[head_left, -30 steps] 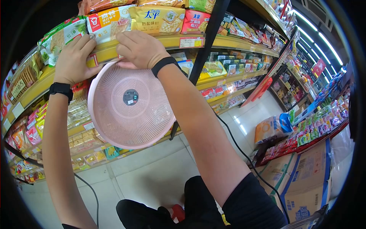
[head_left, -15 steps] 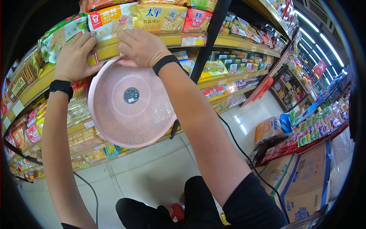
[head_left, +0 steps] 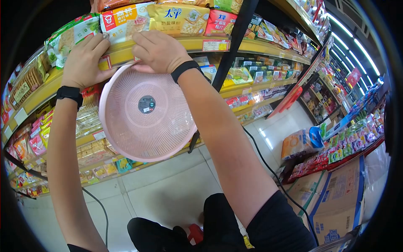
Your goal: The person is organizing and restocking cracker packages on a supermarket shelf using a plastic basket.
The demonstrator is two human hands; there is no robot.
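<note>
A pink round plastic basket [head_left: 147, 134] with a perforated base hangs tilted in front of the shelves, its open side facing me. My right hand [head_left: 161, 52] is closed at its top rim, thumb on the rim and curled fingers against the yellow shelf edge [head_left: 191, 44]. To the left, my left hand [head_left: 87, 61] curls over the same shelf edge, its thumb beside the basket rim. Its fingertips are near a green-and-white pack [head_left: 71, 38] and a white-and-orange cracker pack [head_left: 126, 23]. A yellow cracker pack [head_left: 178, 20] stands above my right hand.
Lower shelves [head_left: 88, 140] hold more packaged snacks. A black shelf post [head_left: 235, 46] rises right of my right hand. Black cables run beside both arms. At the right are cardboard boxes [head_left: 338, 201], a snack display [head_left: 336, 151] and an orange-and-blue bag [head_left: 296, 144] on the tiled floor.
The view has shifted slightly, so the shelves, basket and both hands appear a little farther right. Both hands keep the same hold.
</note>
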